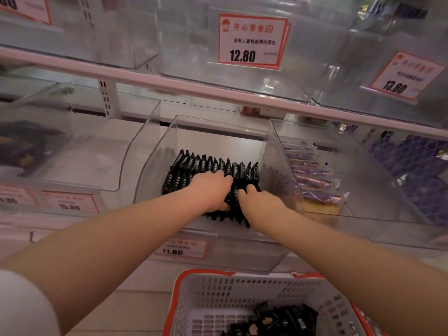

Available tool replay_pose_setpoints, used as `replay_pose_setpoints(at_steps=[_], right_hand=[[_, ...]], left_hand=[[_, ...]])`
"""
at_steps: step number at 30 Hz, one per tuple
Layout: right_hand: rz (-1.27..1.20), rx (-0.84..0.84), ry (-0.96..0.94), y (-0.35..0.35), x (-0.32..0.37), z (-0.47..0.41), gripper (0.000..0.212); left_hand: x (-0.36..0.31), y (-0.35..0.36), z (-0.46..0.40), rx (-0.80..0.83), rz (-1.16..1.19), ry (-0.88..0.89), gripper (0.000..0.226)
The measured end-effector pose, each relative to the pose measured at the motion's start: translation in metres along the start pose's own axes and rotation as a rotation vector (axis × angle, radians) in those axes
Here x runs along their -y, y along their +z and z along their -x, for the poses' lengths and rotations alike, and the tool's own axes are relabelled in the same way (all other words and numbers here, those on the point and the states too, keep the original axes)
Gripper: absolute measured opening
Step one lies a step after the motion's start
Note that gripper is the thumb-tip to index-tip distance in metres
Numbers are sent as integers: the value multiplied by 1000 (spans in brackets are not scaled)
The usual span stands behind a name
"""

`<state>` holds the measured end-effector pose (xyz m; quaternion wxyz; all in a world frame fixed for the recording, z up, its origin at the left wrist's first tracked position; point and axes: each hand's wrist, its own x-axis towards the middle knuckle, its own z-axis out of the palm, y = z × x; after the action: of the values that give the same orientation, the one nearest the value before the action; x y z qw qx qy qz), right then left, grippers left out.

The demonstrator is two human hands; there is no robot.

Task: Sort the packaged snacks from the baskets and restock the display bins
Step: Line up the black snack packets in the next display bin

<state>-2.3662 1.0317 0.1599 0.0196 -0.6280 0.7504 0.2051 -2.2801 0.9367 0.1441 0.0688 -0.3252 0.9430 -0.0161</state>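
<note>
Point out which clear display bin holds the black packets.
The middle bin on the lower shelf, priced 11.80, where both hands work; the bin to its right holds purple-wrapped cakes.

pink shelf rail (194,89), slotted upright (106,98), pale floor (135,311)

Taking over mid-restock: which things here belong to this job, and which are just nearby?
In the job: left hand, right hand, black packets, clear middle bin, basket.
Nearby only: purple packets, 12.80 price tag.
</note>
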Motion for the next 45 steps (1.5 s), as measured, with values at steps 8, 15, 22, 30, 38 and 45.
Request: replay_pose_setpoints(at_steps=[8,15,22,30,38,45], right_hand=[[101,-91,11,-2,-6,-20,36],[27,6,-64,5,4,-18,68],[83,-55,17,11,-1,-29,63],[-100,-92,-127,-4,-16,-20,69],[-516,-212,-532,-4,-20,63,19],[-361,-419,-390,22,-28,77,17]], left_hand=[[30,-4,11,105,12,78,83],[21,2,12,98,-58,-40,81],[21,6,13,84,-77,-88,77],[18,-10,22,7,59,-104,76],[25,-25,103,32,451,212,18],[4,-20,122,27,201,154,21]])
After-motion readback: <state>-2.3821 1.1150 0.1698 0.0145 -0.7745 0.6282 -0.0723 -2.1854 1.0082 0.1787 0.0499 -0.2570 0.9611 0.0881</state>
